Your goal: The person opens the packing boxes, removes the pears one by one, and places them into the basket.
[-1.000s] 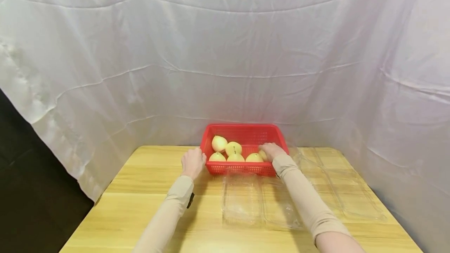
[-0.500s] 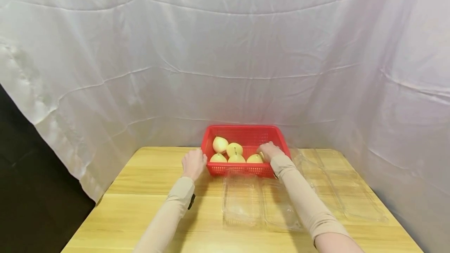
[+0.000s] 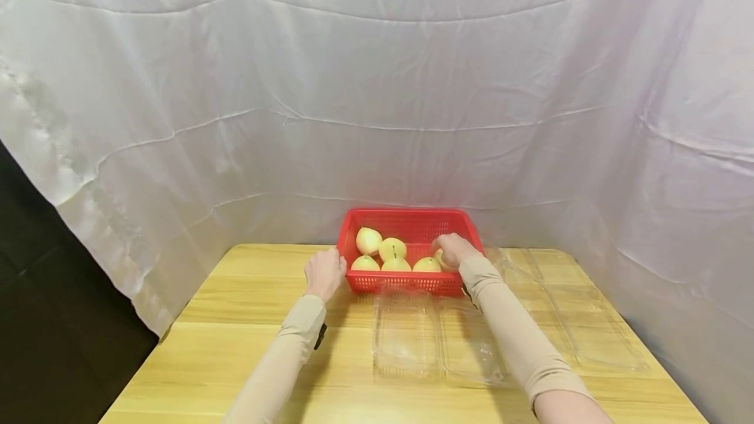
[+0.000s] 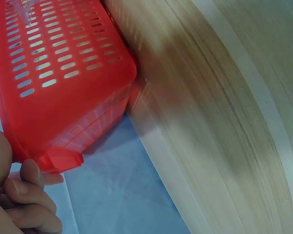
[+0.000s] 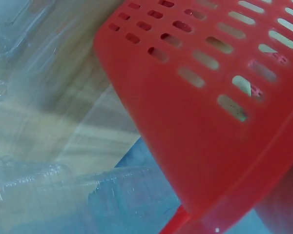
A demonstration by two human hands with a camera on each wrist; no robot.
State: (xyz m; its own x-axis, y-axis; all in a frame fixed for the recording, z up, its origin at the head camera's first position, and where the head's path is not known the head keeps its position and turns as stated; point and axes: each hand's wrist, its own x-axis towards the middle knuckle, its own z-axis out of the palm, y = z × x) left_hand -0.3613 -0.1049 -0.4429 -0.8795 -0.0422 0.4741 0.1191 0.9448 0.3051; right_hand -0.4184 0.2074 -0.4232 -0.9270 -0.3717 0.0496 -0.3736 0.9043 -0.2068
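Observation:
A red plastic basket [image 3: 412, 283] with slotted walls stands at the back of the table, holding several pale yellow pears [image 3: 392, 249]. My left hand [image 3: 325, 273] grips the basket's left end; the left wrist view shows thumb and curled fingers [image 4: 31, 197] at the rim's lip. Inside the basket's right end, my right hand [image 3: 456, 252] reaches over the front wall, its fingers bent down round a pear [image 3: 443, 259] that is partly covered by the hand. In the right wrist view the red wall [image 5: 151, 97] hides the fingers.
A clear plastic box [image 3: 406, 335] with its lid [image 3: 468, 345] lies in front of the basket. More clear containers [image 3: 589, 319] lie along the table's right side. A pale curtain [image 3: 412, 116] hangs right behind the wooden table [image 3: 235, 332].
The right hand has shifted slightly at the basket's right end, and the pear under it shows more than half a second ago. The left hand and the basket keep their places.

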